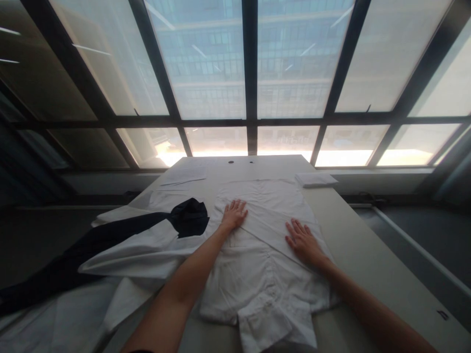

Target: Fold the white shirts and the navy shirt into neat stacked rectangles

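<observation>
A white shirt (257,274) lies spread on the white table, its collar end toward me and a line of buttons down the middle. Flat on its upper left part rests my left hand (234,215), fingers stretched out. My right hand (303,242) lies on the shirt's right side, palm down with the fingers apart. Diagonal creases run across the cloth between both hands. Neither hand grips anything.
Left of the shirt lies a heap of white cloth (128,264) with a dark garment (189,215) on it. Papers (184,175) sit at the table's far left, and a folded white cloth (316,180) at the far right. Large windows (206,63) stand behind the table (368,260).
</observation>
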The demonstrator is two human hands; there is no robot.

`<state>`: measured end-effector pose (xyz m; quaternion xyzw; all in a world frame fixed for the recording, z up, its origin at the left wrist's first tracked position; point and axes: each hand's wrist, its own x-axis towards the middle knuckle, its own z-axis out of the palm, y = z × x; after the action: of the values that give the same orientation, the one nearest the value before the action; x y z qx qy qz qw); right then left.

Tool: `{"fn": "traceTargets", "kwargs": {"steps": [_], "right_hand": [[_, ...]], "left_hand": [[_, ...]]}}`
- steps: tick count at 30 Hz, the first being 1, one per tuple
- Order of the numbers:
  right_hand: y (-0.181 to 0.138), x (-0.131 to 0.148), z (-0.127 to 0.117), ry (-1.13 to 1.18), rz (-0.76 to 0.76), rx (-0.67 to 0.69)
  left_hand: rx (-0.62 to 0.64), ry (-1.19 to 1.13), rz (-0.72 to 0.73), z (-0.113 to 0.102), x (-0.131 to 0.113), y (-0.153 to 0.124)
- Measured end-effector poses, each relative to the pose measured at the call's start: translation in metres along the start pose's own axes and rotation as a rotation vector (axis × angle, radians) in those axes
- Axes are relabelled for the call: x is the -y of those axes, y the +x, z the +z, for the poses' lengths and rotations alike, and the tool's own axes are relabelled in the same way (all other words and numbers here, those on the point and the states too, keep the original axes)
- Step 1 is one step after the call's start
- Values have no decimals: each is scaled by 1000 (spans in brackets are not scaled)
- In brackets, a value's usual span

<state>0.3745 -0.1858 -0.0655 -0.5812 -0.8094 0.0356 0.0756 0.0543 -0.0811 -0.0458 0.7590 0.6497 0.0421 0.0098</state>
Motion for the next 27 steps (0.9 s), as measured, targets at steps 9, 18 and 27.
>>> {"fn": "traceTargets", "kwargs": {"steps": [9,18,27], "right_hand": [[-11,-17,13,-45,34,-56],[-42,-39,9,-118,141,-110],[-64,-79,5,-109,300,-48]], "left_hand": [[-28,9,-94,-1,22,9],[-28,-12,-94,2,22,12],[-26,-6,-78,-2,21,10]]}}
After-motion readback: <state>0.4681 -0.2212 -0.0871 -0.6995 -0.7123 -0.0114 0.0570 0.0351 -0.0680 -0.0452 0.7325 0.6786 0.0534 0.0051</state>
